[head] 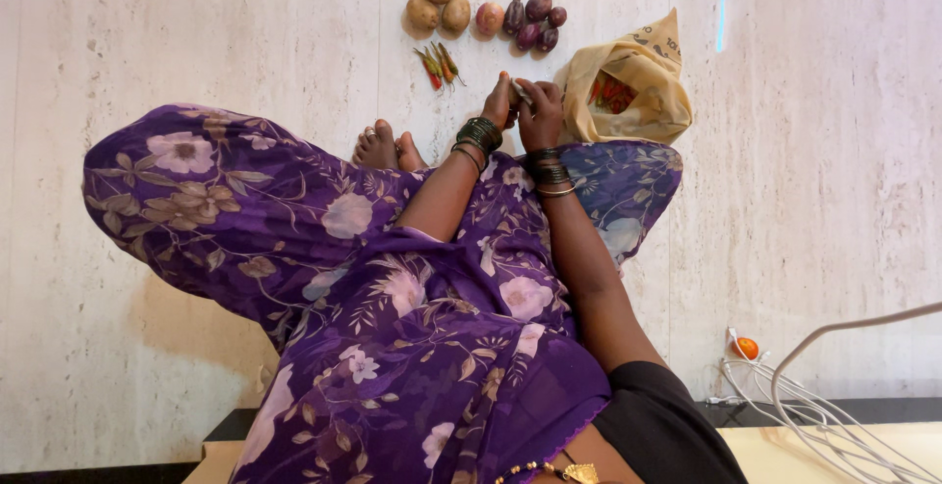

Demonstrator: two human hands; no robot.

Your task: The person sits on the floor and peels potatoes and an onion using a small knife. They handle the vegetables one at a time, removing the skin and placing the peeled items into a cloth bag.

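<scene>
Both hands (520, 101) together, pinching pale object (517, 90).

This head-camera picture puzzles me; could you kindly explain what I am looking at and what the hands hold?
There is no machine: a person sitting on a pale stone floor wears a camera on the head, so you look down over a purple flowered garment to bare feet. The left hand and right hand, both with bangles, meet on a small pale thing, too small to identify. Beyond them lie three potatoes, an onion, small purple aubergines and chillies. A tan bag with something red inside lies to the right. White cables are bottom right.
</scene>
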